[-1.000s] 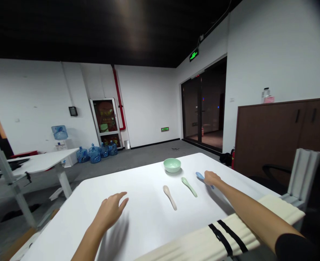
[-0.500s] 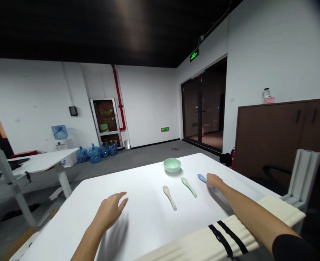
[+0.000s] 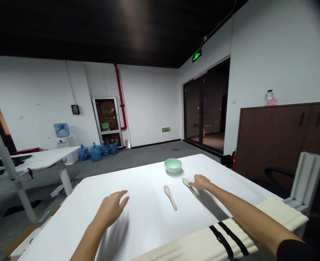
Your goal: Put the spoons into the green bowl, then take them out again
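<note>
My right hand (image 3: pixel 201 182) reaches over the white table (image 3: pixel 146 217), its fingers closed at the neck of a green spoon (image 3: pixel 194 194) that lies on the tabletop. A beige spoon (image 3: pixel 171 198) lies to the left of it, its bowl pointing away from me. Beyond the spoons stands a light green bowl (image 3: pixel 173 166). The blue spoon seen earlier is out of sight; my right hand and forearm cover where it lay. Over the left part of the table hovers my left hand (image 3: pixel 112 207), holding nothing, with thumb and index finger apart.
A cream padded strip with black bands (image 3: pixel 198 243) runs along the near table edge. An upright metal profile (image 3: pixel 306 177) stands at the right, before a brown cabinet (image 3: pixel 271 137). Another white table (image 3: pixel 51 156) and several blue water bottles (image 3: pixel 95 152) are to the left.
My right hand has moved left, from the blue spoon to the green spoon. The blue spoon has gone out of sight. My left hand has hardly moved.
</note>
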Available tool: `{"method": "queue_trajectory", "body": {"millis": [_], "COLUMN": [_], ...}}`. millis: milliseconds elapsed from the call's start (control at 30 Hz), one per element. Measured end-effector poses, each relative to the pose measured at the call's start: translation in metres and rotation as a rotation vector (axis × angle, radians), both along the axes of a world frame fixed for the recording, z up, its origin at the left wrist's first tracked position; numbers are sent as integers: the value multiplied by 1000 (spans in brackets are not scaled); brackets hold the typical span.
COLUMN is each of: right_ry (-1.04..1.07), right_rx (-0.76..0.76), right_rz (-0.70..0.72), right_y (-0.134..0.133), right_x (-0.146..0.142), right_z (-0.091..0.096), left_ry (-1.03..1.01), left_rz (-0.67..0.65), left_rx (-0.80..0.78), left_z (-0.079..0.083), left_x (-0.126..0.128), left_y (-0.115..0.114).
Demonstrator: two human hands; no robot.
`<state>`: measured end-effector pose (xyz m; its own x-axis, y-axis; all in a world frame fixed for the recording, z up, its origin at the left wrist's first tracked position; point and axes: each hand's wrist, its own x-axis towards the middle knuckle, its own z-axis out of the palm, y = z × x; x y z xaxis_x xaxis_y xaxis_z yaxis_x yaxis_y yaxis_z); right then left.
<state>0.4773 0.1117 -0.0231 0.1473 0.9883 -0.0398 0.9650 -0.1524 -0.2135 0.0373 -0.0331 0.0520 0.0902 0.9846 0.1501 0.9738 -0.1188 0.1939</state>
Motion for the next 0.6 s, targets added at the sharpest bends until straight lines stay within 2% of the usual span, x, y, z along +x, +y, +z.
{"method": "queue_trajectory", "body": {"millis": [133, 433, 600], "right_ry": [-15, 28, 57], "right_rx": [-78, -202, -190], "right_rz": [107, 107, 122], "right_y": [-1, -4, -7], "right_x": [-15, -14, -18], "right_z": [-9, -7, -4], "left_ry": [-1, -26, -18], "left_rz": [0, -4, -1], "left_rx": [5, 11, 10], "left_z": [-1, 0, 0], "left_x": [-1, -3, -4], "left_y": [1, 2, 1]}}
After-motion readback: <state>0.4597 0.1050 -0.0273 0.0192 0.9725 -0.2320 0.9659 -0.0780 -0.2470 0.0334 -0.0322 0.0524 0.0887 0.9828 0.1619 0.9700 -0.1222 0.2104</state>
